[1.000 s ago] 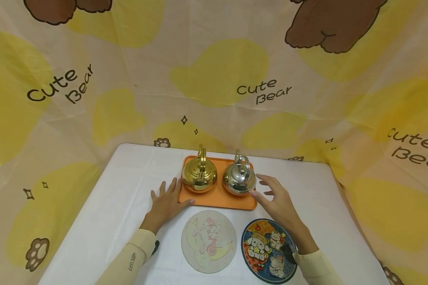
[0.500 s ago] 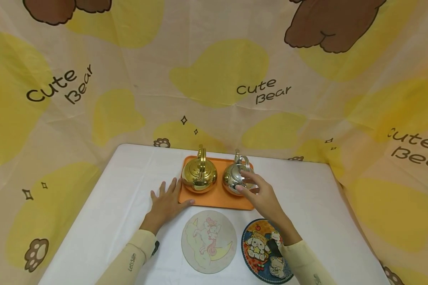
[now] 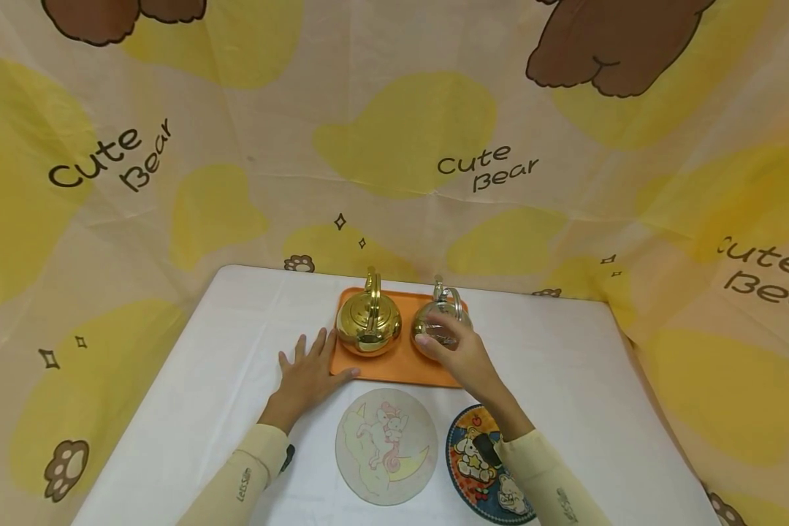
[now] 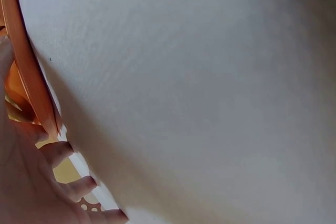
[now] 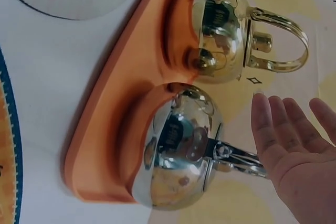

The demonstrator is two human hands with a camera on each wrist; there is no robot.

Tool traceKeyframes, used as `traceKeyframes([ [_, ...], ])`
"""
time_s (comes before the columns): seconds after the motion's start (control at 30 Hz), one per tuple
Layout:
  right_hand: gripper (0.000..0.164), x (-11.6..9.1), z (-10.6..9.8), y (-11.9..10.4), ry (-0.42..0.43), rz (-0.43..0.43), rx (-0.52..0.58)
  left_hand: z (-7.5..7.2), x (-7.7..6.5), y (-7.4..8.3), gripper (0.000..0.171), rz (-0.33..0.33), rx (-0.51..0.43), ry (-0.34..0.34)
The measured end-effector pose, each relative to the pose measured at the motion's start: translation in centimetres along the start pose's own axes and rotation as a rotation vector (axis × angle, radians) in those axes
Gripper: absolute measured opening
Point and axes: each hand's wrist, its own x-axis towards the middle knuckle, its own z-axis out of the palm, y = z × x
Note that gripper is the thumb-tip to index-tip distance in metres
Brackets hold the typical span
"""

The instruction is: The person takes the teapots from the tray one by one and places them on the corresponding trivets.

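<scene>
An orange tray [image 3: 394,370] carries a gold teapot [image 3: 358,337] on its left and a silver teapot [image 3: 420,321] on its right. Both are round-bodied with raised loop handles. My left hand [image 3: 305,376] lies spread at the tray's left front corner; the left wrist view has its fingers [image 4: 55,153] along the tray's edge [image 4: 31,72]. Above the silver teapot is my right hand [image 3: 470,365], overlapping its body in the head view. In the right wrist view its fingers [image 5: 283,124] are extended beside the silver teapot's handle [image 5: 241,160], holding nothing.
Two round mats lie in front of the tray on the white table [image 3: 191,387]: a pale one [image 3: 368,467] with a pink drawing and a dark blue one [image 3: 460,482], partly under my right sleeve. A printed yellow cloth [image 3: 394,146] hangs behind.
My right hand has moved left from beside the silver teapot to over it, now covering part of it in the head view. The left hand, tray and teapots have stayed put.
</scene>
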Motion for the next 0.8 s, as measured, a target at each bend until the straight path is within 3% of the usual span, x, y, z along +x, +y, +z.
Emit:
traceKeyframes([
  [0.37,0.05,1.7,1.6,-0.5,-0.008,-0.008,0.042,-0.1,0.1,0.1,0.107,-0.003,-0.003,-0.009],
  [0.8,0.06,3.2,3.5,-0.9,-0.057,0.031,0.059,-0.1,0.0,0.1,0.107,-0.007,-0.014,-0.006],
])
